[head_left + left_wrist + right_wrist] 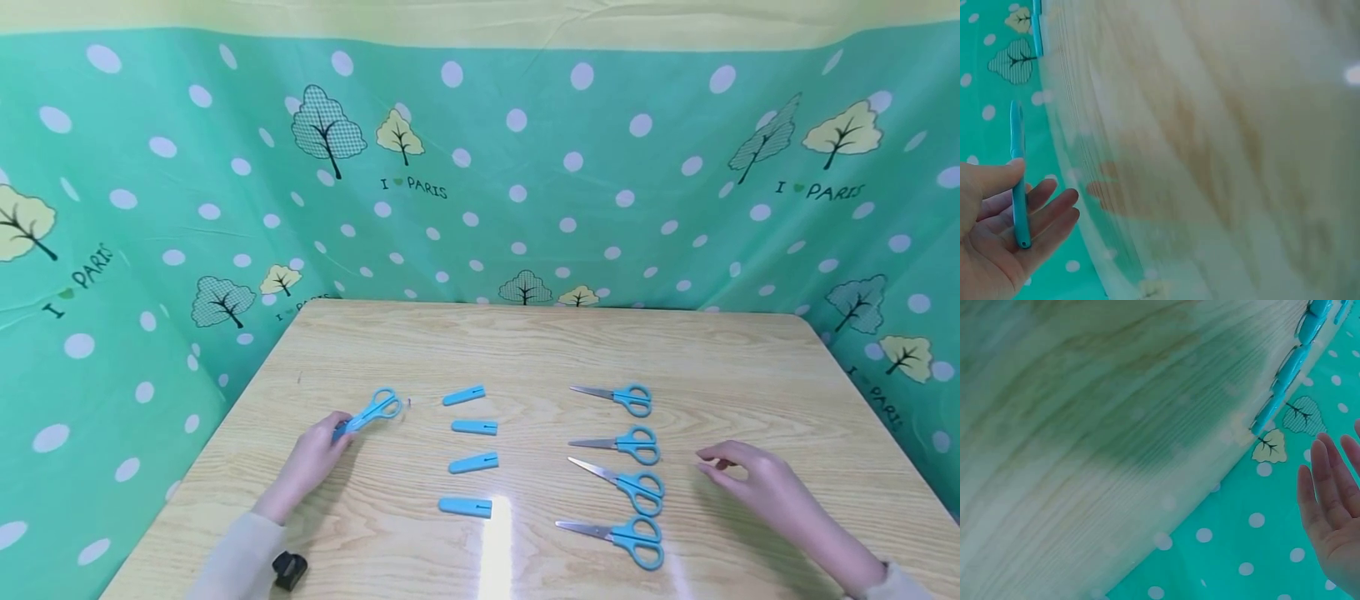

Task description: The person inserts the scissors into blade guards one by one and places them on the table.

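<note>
Between thumb and fingers, my left hand [318, 454] pinches a pair of blue scissors [372, 410] by the blade end, which a blue cap covers; the loop handles point away to the upper right. In the left wrist view the capped scissors [1018, 181] appear edge-on, the thumb [997, 178] against one side. My right hand [757, 479] hovers over the table's right side with fingers relaxed and nothing in them. To its left, several uncapped blue scissors [636, 446] lie in a column, blades pointing left. The right wrist view shows the same hand [1335, 506] with fingers extended.
Several blue blade caps [474, 427] lie in a column mid-table, their slotted ends facing the scissors. A small black object [289, 570] sits by the left sleeve. Green dotted cloth [517, 167] hangs behind and beside the wooden table [540, 342].
</note>
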### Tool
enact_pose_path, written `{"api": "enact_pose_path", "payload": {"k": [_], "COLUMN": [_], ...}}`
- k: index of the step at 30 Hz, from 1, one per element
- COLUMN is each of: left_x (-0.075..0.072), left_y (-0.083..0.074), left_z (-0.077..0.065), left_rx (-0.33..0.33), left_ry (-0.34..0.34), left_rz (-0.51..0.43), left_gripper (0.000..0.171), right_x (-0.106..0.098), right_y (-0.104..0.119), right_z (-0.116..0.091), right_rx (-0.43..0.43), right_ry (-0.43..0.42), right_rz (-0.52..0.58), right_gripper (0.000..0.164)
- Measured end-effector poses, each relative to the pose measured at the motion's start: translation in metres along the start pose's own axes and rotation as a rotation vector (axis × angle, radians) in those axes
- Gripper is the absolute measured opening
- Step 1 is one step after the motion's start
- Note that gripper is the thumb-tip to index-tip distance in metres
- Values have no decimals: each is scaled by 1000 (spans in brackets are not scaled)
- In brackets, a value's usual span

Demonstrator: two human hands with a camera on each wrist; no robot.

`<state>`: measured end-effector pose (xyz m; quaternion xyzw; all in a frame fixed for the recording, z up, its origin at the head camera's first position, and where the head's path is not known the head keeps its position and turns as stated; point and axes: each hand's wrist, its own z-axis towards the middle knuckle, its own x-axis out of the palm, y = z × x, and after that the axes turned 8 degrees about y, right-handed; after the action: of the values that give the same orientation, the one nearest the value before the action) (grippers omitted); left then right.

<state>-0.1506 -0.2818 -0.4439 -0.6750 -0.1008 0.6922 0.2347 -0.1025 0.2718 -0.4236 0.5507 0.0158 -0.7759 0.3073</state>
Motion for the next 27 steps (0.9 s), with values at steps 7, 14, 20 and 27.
{"api": "enact_pose_path", "payload": {"k": [7, 14, 20, 27], "left_x": [-7, -10, -11, -15], "left_y": [6, 8, 11, 12], "left_z": [-2, 0, 1, 1], "left_rx": [-20, -33, -34, -46], "left_ry": [22, 20, 24, 63], "left_rz": [6, 32, 45, 48], "left_gripper": [20, 21, 21, 20], "right_x": [-2, -4, -4, -5], "right_y": [-5, -4, -5, -5], "right_z": [-4, -3, -4, -3], "right_rx": [68, 107, 101, 104], "right_ry": [47, 90, 89, 96], "right_rz": [-3, 4, 0, -3], "right_gripper": [21, 17, 17, 17]}}
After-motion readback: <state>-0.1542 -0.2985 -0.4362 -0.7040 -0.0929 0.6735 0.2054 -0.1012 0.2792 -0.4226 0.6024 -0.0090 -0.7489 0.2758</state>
